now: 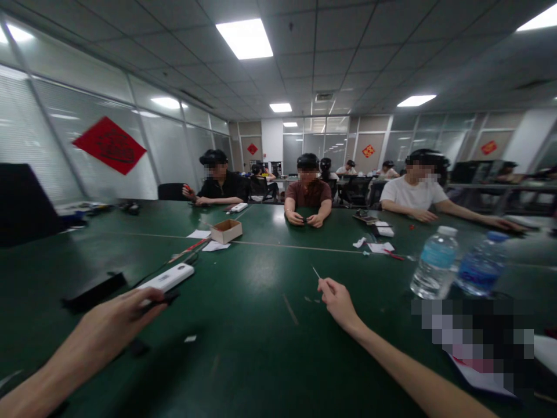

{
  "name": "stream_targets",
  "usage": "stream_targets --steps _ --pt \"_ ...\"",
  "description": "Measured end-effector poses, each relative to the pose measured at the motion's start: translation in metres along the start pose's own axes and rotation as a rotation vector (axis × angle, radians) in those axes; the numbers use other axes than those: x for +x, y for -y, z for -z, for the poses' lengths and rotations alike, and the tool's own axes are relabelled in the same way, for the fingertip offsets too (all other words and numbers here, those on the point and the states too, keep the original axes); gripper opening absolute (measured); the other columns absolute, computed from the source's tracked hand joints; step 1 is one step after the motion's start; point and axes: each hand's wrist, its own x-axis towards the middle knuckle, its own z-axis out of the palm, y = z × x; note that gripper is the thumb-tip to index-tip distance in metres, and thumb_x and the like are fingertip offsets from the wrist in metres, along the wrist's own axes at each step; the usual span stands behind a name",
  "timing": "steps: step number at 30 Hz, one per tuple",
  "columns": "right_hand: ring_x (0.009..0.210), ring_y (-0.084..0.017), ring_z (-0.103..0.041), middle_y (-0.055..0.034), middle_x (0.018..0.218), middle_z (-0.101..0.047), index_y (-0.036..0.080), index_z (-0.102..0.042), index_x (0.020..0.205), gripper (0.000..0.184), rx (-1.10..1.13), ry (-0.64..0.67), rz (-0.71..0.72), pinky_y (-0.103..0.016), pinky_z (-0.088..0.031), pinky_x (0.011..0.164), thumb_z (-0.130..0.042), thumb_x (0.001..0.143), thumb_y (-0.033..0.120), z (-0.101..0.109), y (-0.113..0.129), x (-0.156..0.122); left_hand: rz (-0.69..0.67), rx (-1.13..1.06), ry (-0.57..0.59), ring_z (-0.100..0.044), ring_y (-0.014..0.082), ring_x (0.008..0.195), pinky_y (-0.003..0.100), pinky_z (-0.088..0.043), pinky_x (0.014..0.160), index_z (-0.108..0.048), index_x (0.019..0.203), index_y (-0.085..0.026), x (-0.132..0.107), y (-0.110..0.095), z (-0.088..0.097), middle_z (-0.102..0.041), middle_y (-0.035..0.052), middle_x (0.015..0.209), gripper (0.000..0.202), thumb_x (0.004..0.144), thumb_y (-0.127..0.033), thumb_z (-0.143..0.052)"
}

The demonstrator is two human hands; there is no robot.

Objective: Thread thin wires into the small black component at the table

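My left hand (126,313) is closed round a small black object (167,298), mostly covered by the fingers, so its kind does not show. Just beyond that hand lies a white power bank-like box (169,277) with rounded ends. To its left rests an open black tray-like piece (96,292). My right hand (337,299) pinches a thin pale stick (315,272), which points up and to the left above the green table (261,325). The two hands are well apart. Below my left wrist a small dark piece (138,347) sits on the table, blurred.
A small cardboard box (226,231) stands mid-table among white papers. Two water bottles, one with a light-blue label (435,261) and one with a blue cap (483,264), stand at the right. Three people sit across the table, the middle person (308,194) with both hands on it.
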Motion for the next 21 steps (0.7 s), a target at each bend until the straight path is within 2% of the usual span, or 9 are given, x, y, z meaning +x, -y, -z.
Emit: stream_targets --steps 2,5,9,12,17,21 --pt "0.045 -0.012 -0.041 0.0031 0.055 -0.045 0.019 -0.059 0.075 0.044 -0.021 0.001 0.013 -0.021 -0.03 0.041 -0.04 0.091 0.055 0.0 0.001 -0.001 -0.121 -0.018 -0.046 -0.059 0.0192 0.078 0.027 -0.044 0.071 -0.055 0.106 -0.034 0.005 -0.044 -0.007 -0.061 -0.0046 0.111 0.031 0.083 -0.055 -0.053" --pt "0.047 -0.013 -0.043 0.0024 0.057 -0.047 0.019 -0.059 0.074 0.045 -0.051 0.003 0.039 -0.022 -0.032 0.044 -0.038 0.092 0.055 0.0 0.003 -0.002 -0.28 -0.145 -0.008 -0.059 0.0205 0.085 0.027 -0.046 0.075 -0.056 0.112 -0.03 0.016 -0.102 -0.021 -0.062 -0.0004 0.108 0.037 0.08 -0.049 -0.058" --pt "0.051 -0.014 -0.047 0.0019 0.059 -0.051 0.02 -0.059 0.074 0.042 -0.096 0.005 0.076 -0.022 -0.034 0.048 -0.038 0.093 0.051 0.0 0.007 -0.006 -0.437 -0.295 0.088 -0.058 0.0195 0.09 0.027 -0.047 0.078 -0.061 0.107 -0.026 0.032 -0.165 -0.044 -0.061 0.0022 0.108 0.028 0.082 -0.038 -0.056" --pt "0.057 -0.014 -0.051 0.0011 0.063 -0.056 0.02 -0.06 0.074 0.041 -0.142 0.01 0.117 -0.023 -0.036 0.053 -0.039 0.094 0.048 0.0 0.011 -0.008 -0.487 -0.406 0.138 -0.058 0.019 0.089 0.028 -0.047 0.078 -0.063 0.105 -0.024 0.048 -0.206 -0.071 -0.061 0.0034 0.106 0.026 0.083 -0.035 -0.056" --pt "0.06 -0.015 -0.055 0.0002 0.068 -0.061 0.021 -0.063 0.08 0.036 -0.261 0.042 0.204 -0.023 -0.038 0.057 -0.04 0.095 0.045 0.011 0.016 -0.007 -0.491 -0.584 0.166 -0.059 0.0178 0.084 0.028 -0.047 0.074 -0.061 0.107 -0.022 0.081 -0.259 -0.129 -0.064 0.0036 0.102 0.027 0.082 -0.032 -0.059" --pt "0.057 -0.015 -0.056 -0.0007 0.068 -0.063 0.022 -0.065 0.089 0.031 -0.51 0.039 0.307 -0.023 -0.036 0.057 -0.041 0.095 0.041 0.03 0.009 0.0 -0.522 -0.705 0.212 -0.061 0.0174 0.089 0.027 -0.048 0.078 -0.06 0.107 -0.02 0.102 -0.276 -0.164 -0.066 0.004 0.102 0.025 0.083 -0.03 -0.058"
